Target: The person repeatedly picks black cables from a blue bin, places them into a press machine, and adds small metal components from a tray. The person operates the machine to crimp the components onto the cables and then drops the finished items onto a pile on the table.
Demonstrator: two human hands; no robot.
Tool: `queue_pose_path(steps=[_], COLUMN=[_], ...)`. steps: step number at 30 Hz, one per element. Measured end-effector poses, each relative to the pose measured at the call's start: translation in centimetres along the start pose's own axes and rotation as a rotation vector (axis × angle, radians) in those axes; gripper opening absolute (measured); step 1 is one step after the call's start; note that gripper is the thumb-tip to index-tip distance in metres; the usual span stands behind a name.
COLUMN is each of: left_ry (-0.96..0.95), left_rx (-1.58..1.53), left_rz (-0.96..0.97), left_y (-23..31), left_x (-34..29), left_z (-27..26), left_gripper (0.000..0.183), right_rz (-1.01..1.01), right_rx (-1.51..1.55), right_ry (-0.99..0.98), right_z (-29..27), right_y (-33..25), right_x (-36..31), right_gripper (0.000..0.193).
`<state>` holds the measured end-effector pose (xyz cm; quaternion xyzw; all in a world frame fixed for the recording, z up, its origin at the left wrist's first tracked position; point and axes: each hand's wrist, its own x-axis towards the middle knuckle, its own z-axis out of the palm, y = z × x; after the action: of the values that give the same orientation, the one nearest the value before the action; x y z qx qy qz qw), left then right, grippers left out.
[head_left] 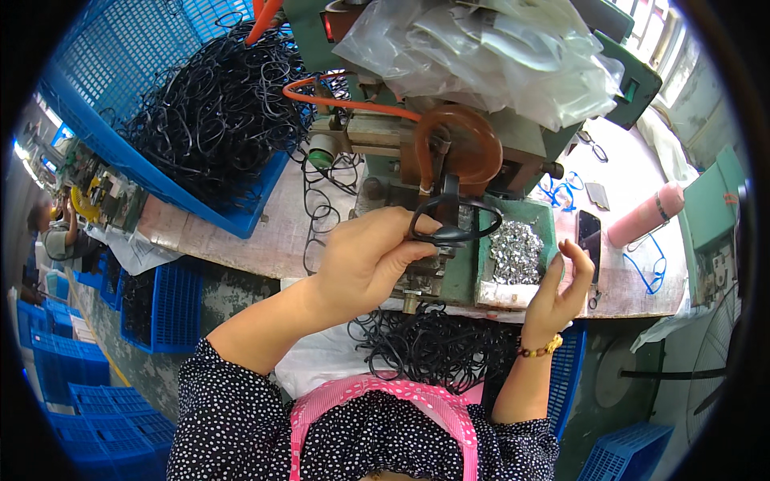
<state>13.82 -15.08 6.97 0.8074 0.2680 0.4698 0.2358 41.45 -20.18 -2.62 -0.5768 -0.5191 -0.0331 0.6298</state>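
My left hand pinches a black eyeglass frame by one side, between thumb and fingers. The frame is held up in front of the green bench machine, just below its round brown guard. My right hand is raised beside the green tray of small shiny metal pieces. Its thumb and fingers stand apart, and I see nothing between them. Across my lap lies a heap of black eyeglass frames.
A blue crate heaped with black frames stands at the left. Clear plastic bags lie on the machine. To the right are a phone, a pink bottle and blue frames. A person is at the far left.
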Motion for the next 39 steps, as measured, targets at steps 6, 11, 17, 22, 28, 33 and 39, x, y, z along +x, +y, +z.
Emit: queue_pose_path(steps=[6, 11, 17, 22, 28, 33, 39], left_ry=[0.029, 0.061, 0.068, 0.073, 0.358, 0.194, 0.088], left_rx=[0.022, 0.031, 0.026, 0.108, 0.321, 0.372, 0.596], left_rz=[0.066, 0.105, 0.087, 0.046, -0.037, -0.555, -0.495], left_y=[0.3, 0.0, 0.3, 0.3, -6.2, -14.8, -17.6], left_x=[-0.1, -0.1, -0.1, -1.4, -5.5, -10.7, -13.9], left_z=[0.2, 0.4, 0.6, 0.2, -2.4, -5.8, -4.9], left_gripper=[0.016, 0.018, 0.020, 0.025, 0.028, 0.030, 0.034], right_rz=[0.256, -0.138, -0.126, -0.090, -0.078, -0.122, -0.058], right_rx=[0.047, -0.468, -0.300, -0.213, -0.192, -0.205, -0.172], right_ry=[-0.292, -0.496, -0.345, -0.252, -0.217, -0.198, -0.167], right_z=[-1.1, -0.3, 2.0, 3.3, 2.7, 2.9, 3.0], right_y=[1.9, 0.8, 0.6, 0.4, 0.6, 0.6, 0.7], right_x=[-1.6, -1.7, -1.2, -1.6, -2.1, -2.2, -2.5], right_gripper=[0.026, 0.018, 0.007, 0.006, 0.007, 0.009, 0.011])
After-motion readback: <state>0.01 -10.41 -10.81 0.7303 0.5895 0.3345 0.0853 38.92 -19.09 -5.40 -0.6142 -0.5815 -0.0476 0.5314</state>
